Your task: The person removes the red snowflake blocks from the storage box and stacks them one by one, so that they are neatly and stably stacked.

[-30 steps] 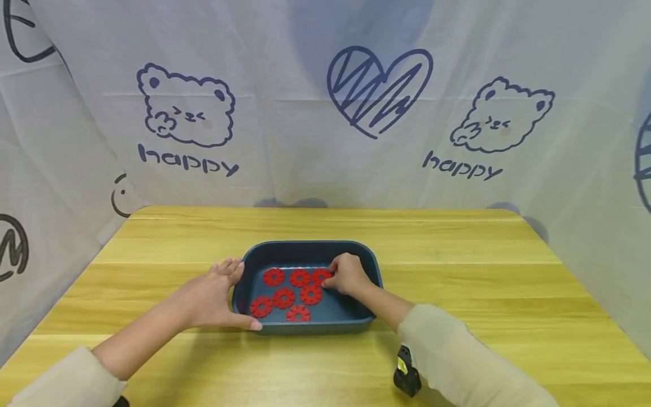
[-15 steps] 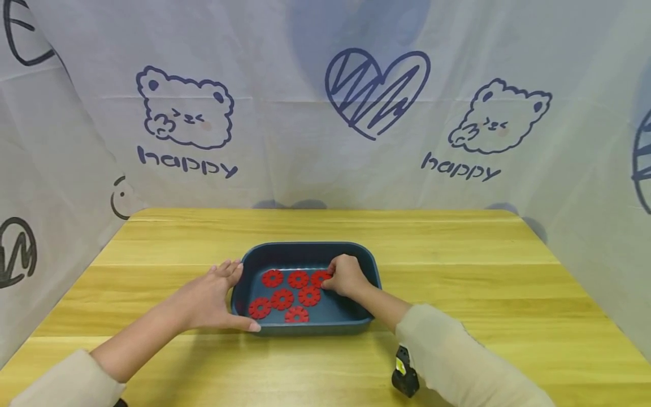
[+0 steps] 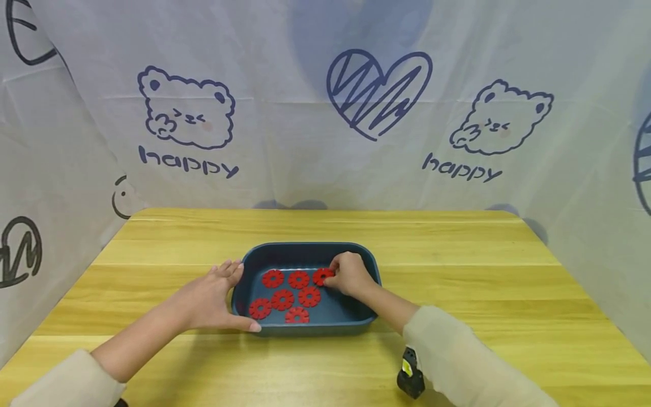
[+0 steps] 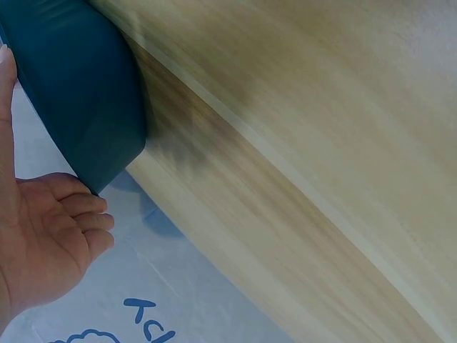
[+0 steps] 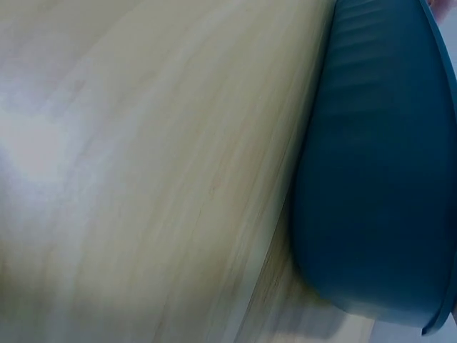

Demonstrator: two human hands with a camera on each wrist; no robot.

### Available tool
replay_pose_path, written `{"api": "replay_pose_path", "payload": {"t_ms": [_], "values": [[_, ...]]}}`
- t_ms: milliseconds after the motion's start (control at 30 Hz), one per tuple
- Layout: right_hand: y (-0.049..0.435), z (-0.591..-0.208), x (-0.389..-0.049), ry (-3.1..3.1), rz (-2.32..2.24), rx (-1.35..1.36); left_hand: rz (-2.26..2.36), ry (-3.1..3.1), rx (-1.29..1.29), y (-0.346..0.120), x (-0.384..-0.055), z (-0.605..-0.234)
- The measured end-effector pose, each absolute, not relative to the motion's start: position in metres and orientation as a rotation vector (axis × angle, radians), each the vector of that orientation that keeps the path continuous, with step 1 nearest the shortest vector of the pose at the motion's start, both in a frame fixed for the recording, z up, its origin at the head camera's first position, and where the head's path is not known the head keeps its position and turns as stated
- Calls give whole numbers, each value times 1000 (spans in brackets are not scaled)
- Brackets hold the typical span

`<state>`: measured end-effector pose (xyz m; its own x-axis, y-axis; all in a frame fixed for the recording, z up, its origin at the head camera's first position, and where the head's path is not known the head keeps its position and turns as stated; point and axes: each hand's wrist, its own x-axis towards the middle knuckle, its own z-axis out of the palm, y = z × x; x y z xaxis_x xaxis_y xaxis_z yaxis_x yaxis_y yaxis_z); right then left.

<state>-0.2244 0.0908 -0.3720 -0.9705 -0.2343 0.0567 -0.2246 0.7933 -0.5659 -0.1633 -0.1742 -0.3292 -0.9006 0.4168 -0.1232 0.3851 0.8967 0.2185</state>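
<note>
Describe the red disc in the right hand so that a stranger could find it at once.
On the wooden table stands a dark blue tray. Inside, look to the right end of the far row. The red disc there is pinched by the right hand; the other six visible red discs lie untouched.

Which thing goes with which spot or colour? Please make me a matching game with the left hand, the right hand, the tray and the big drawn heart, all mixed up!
Things:
1. left hand
2. right hand
3. tray
4. big heart

Spots and colours:
A. on the cloth, between two bears
B. dark blue, with red discs in it
C. at the tray's left end
D. inside the tray, pinching a red disc

Right pairs: 1-C, 2-D, 3-B, 4-A
</note>
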Motion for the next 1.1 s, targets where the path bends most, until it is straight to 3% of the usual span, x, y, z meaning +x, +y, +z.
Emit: {"api": "replay_pose_path", "payload": {"t_ms": [1100], "values": [[132, -360, -208, 3094, -1265, -815, 295, 2906, 627, -174, -161, -333]]}}
